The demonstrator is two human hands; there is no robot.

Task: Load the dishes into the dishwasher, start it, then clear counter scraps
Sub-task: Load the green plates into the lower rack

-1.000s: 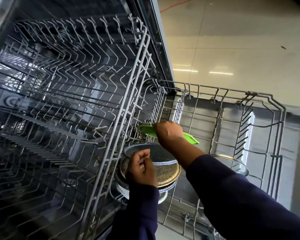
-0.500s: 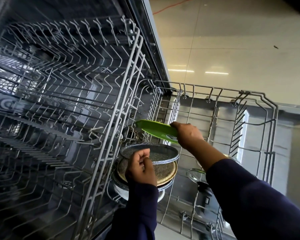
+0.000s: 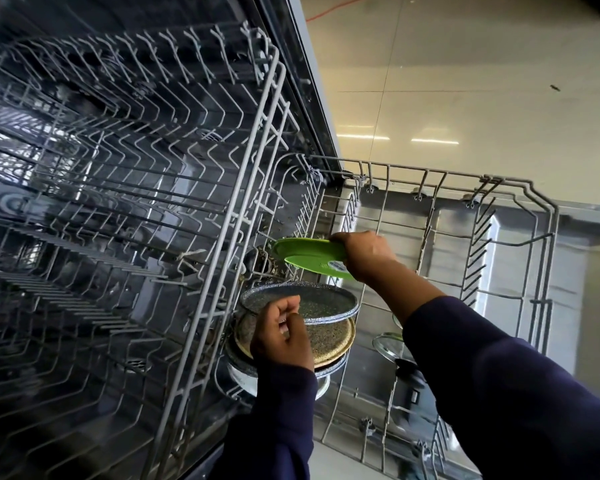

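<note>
Wire racks fill the left side of the view: the upper rack [image 3: 125, 140] of the dishwasher [image 3: 309, 109] sits inside the dark tub, and its grey tines stand in long rows. Its front rim runs as a slanted line from the top centre down to the bottom centre.

Just right of that rim, near the bottom centre, the left hand [image 3: 281, 336] comes up from a dark blue sleeve [image 3: 274, 424]. Its fingers are curled and they grasp the near edge of a speckled grey dish [image 3: 321, 301]. This dish lies on top of a stack: under it there is a speckled dish with a golden rim [image 3: 336, 342], and under that one a grey dish with a metal rim [image 3: 238, 367]. The stack is held low, in front of the left end of the lower rack [image 3: 520, 188].

Above the stack, the right hand [image 3: 366, 256] holds a green plate [image 3: 309, 252]. The fingers and thumb pinch its right edge, and the plate is tilted, with its left end pointing toward the tines at the far left part of the lower rack. I cannot tell if the plate touches the wires.

Farther right, the lower rack is pulled out over the open door. A glass lid [image 3: 388, 344] with a dark knob lies in it, partly hidden behind the right forearm. Beyond the rack, on the far right, the pale tiled floor [image 3: 465, 71] reflects ceiling lights.
</note>
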